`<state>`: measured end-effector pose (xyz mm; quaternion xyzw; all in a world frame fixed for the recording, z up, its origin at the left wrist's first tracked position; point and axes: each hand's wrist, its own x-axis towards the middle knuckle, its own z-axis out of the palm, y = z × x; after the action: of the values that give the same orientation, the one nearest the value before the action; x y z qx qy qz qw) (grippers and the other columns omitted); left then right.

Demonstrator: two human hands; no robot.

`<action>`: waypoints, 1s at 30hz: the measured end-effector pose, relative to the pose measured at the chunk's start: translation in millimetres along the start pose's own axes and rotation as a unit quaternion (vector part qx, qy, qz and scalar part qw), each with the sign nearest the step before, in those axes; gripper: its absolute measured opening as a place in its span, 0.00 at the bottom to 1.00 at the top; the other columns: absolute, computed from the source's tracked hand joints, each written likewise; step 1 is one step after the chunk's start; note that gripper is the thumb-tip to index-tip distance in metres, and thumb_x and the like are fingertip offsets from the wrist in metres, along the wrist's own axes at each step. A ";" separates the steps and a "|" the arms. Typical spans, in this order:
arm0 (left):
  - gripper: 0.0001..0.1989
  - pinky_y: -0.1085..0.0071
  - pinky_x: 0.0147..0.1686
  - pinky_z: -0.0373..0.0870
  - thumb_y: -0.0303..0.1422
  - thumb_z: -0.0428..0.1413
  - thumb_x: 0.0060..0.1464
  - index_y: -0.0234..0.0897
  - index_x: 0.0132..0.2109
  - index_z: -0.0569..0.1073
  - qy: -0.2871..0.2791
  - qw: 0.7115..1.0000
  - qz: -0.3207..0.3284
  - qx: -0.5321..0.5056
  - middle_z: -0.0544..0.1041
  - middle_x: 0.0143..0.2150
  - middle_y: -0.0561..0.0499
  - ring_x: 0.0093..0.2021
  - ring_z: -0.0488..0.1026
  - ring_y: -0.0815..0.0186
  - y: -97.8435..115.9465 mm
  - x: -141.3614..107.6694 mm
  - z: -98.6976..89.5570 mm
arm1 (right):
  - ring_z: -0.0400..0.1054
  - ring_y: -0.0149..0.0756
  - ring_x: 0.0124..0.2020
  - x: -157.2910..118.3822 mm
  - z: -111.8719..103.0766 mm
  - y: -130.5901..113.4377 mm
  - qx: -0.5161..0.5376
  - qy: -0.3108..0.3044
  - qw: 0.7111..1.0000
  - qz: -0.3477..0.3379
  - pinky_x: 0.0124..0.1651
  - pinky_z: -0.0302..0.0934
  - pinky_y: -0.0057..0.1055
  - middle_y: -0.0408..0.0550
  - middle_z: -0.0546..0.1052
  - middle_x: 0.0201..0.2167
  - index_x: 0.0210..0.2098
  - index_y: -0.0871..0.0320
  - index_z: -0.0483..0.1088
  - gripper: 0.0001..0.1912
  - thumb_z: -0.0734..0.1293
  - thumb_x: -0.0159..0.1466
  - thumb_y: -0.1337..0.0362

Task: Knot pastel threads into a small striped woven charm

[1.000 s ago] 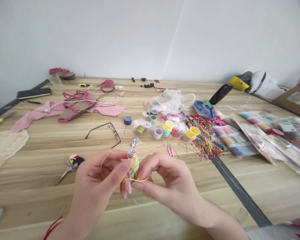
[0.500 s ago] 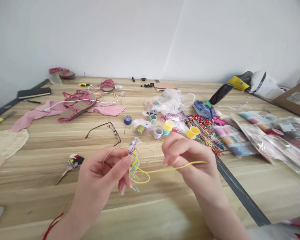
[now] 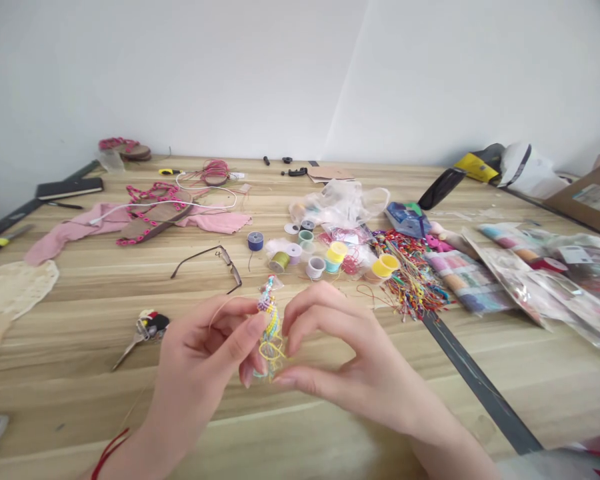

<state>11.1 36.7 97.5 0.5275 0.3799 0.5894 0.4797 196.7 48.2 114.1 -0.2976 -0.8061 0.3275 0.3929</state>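
My left hand [image 3: 220,353] pinches a small knotted cord piece [image 3: 269,313] between thumb and fingers, holding it upright. The piece is woven in purple, yellow and light blue, narrow at its top. Near its lower end a yellow cord [image 3: 271,350] forms a loop, and loose pale blue ends hang below. Just to the right is my right hand [image 3: 345,353], its curved fingers and thumb apart around the cord loop. Nothing shows gripped in it; whether the fingertips touch the cord is hard to make out.
Several thread spools [image 3: 315,267] stand beyond my hands, with a pile of colourful cords [image 3: 415,280] to their right. Glasses [image 3: 207,260] and a key bunch [image 3: 147,328] lie left. Woven sandals [image 3: 155,213], a plastic bag [image 3: 345,200] and packets [image 3: 473,273] are farther out.
My right hand has moved left to the cord piece, and its fingers have spread from a pinch. The yellow cord, stretched out rightward before, now lies in a small loop by the piece.
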 end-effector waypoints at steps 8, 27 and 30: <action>0.01 0.87 0.15 0.68 0.34 0.63 0.54 0.46 0.36 0.80 0.002 0.995 -0.081 -0.056 0.77 0.19 0.60 0.16 0.70 0.77 3.8 -3.1 -0.7 | 0.66 0.31 0.35 15.0 -10.8 27.2 0.055 0.252 0.965 0.039 0.39 0.60 0.30 0.42 0.72 0.30 0.30 0.56 0.68 0.06 0.68 0.64 0.66; 0.02 0.87 0.15 0.67 0.36 0.62 0.54 0.45 0.36 0.79 0.009 0.997 -0.078 -0.021 0.76 0.19 0.60 0.16 0.69 0.77 4.3 -2.2 0.8 | 0.55 0.18 0.20 -2.2 15.3 11.4 -0.027 0.086 0.996 0.005 0.21 0.51 0.19 0.38 0.72 0.32 0.39 0.55 0.66 0.07 0.69 0.63 0.69; 0.02 0.87 0.15 0.67 0.34 0.62 0.54 0.44 0.36 0.80 0.016 0.997 -0.072 -0.015 0.76 0.19 0.59 0.16 0.69 0.77 6.1 -2.6 1.8 | 0.57 0.20 0.22 -4.3 15.1 11.2 -0.046 0.072 0.996 -0.010 0.24 0.53 0.20 0.37 0.71 0.26 0.37 0.57 0.68 0.04 0.68 0.64 0.69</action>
<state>11.8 32.6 102.9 0.4821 0.4158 0.5674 0.5223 188.9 47.4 96.5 -0.3302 -0.7931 0.2638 0.4386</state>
